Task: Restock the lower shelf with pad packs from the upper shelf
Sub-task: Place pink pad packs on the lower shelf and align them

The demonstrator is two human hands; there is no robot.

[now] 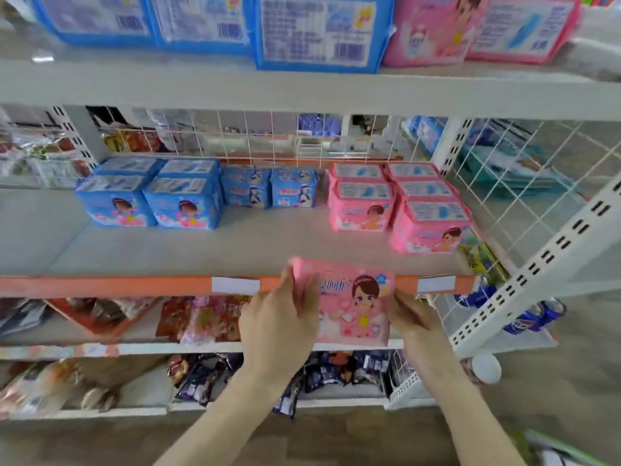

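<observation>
Left hand (279, 322) and right hand (411, 314) both grip 1 pink pad pack (353, 306) by the lower shelf (235, 252). Next, it likely goes beside the pink stacks (364, 205).

At the centre of the frame we see the held pack (353, 304) before the front edge of the lower shelf (201, 250), left hand (279, 317) on its left, right hand (415, 319) on its right. Stacked packs (426, 210) stand behind it, further right.
</observation>
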